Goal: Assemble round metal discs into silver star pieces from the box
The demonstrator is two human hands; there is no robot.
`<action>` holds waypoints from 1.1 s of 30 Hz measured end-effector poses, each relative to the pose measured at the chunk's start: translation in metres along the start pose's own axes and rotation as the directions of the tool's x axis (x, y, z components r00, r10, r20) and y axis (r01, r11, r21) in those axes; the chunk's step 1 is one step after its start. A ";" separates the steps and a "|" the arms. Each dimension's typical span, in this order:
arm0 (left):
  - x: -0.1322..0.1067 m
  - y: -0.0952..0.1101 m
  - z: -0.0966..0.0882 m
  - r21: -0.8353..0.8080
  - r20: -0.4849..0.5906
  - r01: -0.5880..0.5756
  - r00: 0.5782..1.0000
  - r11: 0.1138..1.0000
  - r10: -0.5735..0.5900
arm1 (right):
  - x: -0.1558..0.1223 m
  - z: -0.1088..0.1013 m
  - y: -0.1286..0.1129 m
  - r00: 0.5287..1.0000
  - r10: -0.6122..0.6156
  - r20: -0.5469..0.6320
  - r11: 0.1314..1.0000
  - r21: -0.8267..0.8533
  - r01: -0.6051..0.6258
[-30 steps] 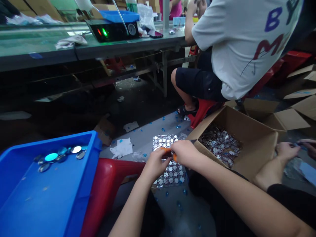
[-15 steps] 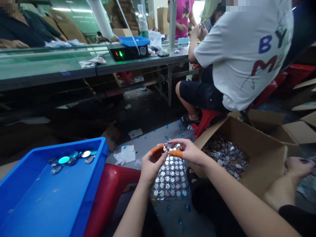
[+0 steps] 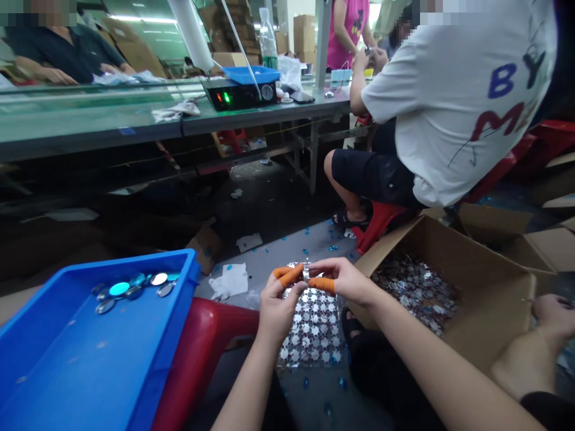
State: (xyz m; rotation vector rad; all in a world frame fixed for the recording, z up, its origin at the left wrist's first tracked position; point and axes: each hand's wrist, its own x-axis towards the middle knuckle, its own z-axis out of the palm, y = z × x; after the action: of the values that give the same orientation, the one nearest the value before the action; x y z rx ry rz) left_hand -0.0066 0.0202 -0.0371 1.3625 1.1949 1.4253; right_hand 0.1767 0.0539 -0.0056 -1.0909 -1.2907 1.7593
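- left hand and right hand pinch one small shiny piece between orange-capped fingertips.
- few discs in blue tray; cardboard box holds many pieces.

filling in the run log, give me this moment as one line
left hand: pinching small shiny piece | right hand: pinching same piece | below: punched foil sheet | left: blue bin | right: cardboard box

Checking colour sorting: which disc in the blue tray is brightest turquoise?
The glowing turquoise disc near the cluster's left in the blue tray; its neighbours look silvery or dull.
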 end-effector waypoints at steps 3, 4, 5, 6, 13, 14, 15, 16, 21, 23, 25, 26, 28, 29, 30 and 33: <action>-0.002 0.002 0.001 0.021 -0.037 -0.021 0.999 1.000 0.021 | 0.001 0.001 0.001 1.000 -0.001 -0.013 1.000 0.004 0.001; -0.002 0.002 0.001 0.021 -0.044 -0.028 0.999 0.999 0.029 | 0.001 0.002 0.001 1.000 -0.001 -0.019 1.000 0.006 0.001; -0.002 0.003 0.001 0.021 -0.045 -0.035 0.998 0.999 0.036 | 0.001 0.003 0.001 1.000 -0.002 -0.021 1.000 0.012 0.002; -0.001 0.003 0.000 0.023 -0.037 -0.040 0.999 0.999 0.041 | 0.001 0.004 0.001 1.000 -0.001 -0.022 1.000 0.022 0.002; 0.001 0.001 -0.010 0.078 0.025 -0.075 0.997 0.994 0.074 | 0.005 0.008 0.001 1.000 0.028 0.011 0.995 0.099 -0.029; 0.001 0.000 -0.012 0.082 0.026 -0.083 0.996 0.993 0.081 | 0.005 0.007 0.002 0.999 0.033 0.017 0.995 0.093 -0.035; 0.001 0.000 -0.013 0.085 0.028 -0.093 0.995 0.992 0.091 | 0.005 0.007 0.003 0.999 0.036 0.022 0.995 0.088 -0.037; 0.001 0.000 -0.014 0.089 0.031 -0.106 0.994 0.990 0.103 | 0.005 0.007 0.003 0.999 0.037 0.026 0.996 0.086 -0.039; -0.001 0.003 -0.016 0.109 0.021 -0.156 0.988 0.982 0.154 | 0.005 0.008 0.009 0.999 0.033 0.042 0.993 0.115 -0.038; -0.002 0.003 -0.016 0.100 0.015 -0.170 0.985 0.980 0.169 | 0.005 0.009 0.010 0.998 0.028 0.049 0.989 0.140 -0.035; -0.002 0.001 -0.015 0.086 0.011 -0.187 0.982 0.979 0.186 | 0.005 0.010 0.010 0.998 0.023 0.053 0.986 0.161 -0.032; -0.002 0.000 -0.015 0.079 0.013 -0.191 0.982 0.978 0.191 | 0.004 0.009 0.010 0.998 0.022 0.056 0.986 0.164 -0.031; -0.003 -0.003 -0.015 0.070 0.023 -0.187 0.982 0.980 0.186 | 0.003 0.008 0.010 0.998 0.019 0.060 0.988 0.151 -0.028; -0.003 -0.004 -0.015 0.066 0.030 -0.182 0.983 0.981 0.181 | 0.002 0.007 0.011 0.998 0.019 0.062 0.990 0.141 -0.028; -0.004 -0.005 -0.015 0.062 0.038 -0.176 0.984 0.982 0.174 | 0.002 0.006 0.011 0.997 0.021 0.068 0.991 0.133 -0.030; -0.004 -0.002 -0.014 0.046 0.064 -0.180 0.982 0.983 0.177 | 0.002 0.002 0.015 0.995 0.032 0.094 0.988 0.150 -0.046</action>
State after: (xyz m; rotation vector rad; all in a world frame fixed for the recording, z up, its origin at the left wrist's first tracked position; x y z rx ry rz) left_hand -0.0205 0.0157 -0.0390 1.5702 1.0998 1.4742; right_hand 0.1732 0.0513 -0.0205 -0.9654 -1.1735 1.9223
